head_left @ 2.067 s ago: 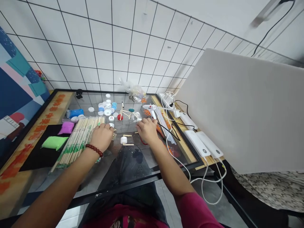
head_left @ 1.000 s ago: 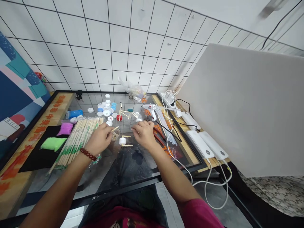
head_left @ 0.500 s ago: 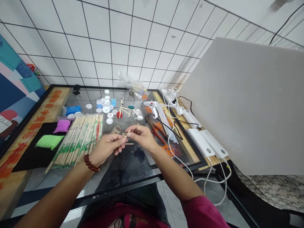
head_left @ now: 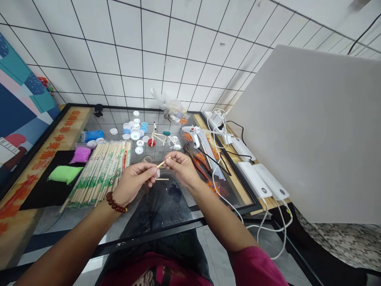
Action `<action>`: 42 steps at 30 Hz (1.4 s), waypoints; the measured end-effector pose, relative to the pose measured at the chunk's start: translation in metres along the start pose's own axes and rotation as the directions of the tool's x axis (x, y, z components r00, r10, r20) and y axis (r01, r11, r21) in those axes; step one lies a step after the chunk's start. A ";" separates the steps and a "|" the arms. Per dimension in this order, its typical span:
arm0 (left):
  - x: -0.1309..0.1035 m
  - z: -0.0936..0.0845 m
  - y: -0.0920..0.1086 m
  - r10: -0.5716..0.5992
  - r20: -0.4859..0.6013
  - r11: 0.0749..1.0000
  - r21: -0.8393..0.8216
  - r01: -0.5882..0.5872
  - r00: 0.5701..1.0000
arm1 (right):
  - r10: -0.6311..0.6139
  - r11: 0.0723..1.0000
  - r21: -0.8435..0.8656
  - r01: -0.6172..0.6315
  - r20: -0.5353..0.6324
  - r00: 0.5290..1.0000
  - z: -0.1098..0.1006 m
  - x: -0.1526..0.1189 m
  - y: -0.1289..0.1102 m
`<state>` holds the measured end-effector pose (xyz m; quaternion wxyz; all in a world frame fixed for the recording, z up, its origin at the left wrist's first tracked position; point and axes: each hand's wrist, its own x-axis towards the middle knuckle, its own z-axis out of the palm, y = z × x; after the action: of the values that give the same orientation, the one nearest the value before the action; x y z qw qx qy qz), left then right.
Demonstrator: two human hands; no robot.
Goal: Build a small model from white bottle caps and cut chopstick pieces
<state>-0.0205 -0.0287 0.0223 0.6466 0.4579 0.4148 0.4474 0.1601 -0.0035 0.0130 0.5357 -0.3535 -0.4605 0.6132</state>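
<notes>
My left hand (head_left: pixel 133 179), with a beaded bracelet at its wrist, pinches one end of a short wooden stick (head_left: pixel 161 163). The other end of the stick is between the fingertips of my right hand (head_left: pixel 181 167). Another short stick (head_left: pixel 162 179) lies on the glass table just below the hands. Behind them stands a small stick structure (head_left: pixel 160 137) with a red cap (head_left: pixel 151 142) and a green piece (head_left: pixel 166 133). Several white and blue bottle caps (head_left: pixel 135 135) are grouped to its left.
On the left lie packed chopsticks (head_left: pixel 99 171), green clay (head_left: pixel 64 174), pink clay (head_left: pixel 80 155) and a blue packet (head_left: pixel 93 136). To the right are a glue gun (head_left: pixel 193 135), pliers (head_left: pixel 200 163), glue sticks (head_left: pixel 216 165), white cables and power banks (head_left: pixel 254 178).
My hands have moved slightly apart, and the stick between them now shows more of its length. The camera view has shifted a little.
</notes>
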 end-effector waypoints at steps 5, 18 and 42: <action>0.001 -0.004 0.003 -0.015 -0.037 1.000 0.008 0.016 0.999 | -0.009 0.999 -0.039 0.010 0.021 1.000 0.000 -0.001 -0.001; -0.004 -0.005 0.011 0.191 -0.149 0.941 0.309 -0.138 0.970 | -0.204 0.838 -0.473 0.273 0.194 0.960 -0.013 -0.004 -0.006; 0.004 -0.001 -0.005 0.198 -0.262 0.975 -0.044 -0.217 0.944 | -0.034 0.934 -0.341 0.108 0.214 0.976 0.000 -0.010 0.003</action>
<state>-0.0190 -0.0257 0.0164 0.5529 0.4137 0.4279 0.5831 0.1605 -0.0137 0.0098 0.4357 -0.3612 -0.6276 0.5346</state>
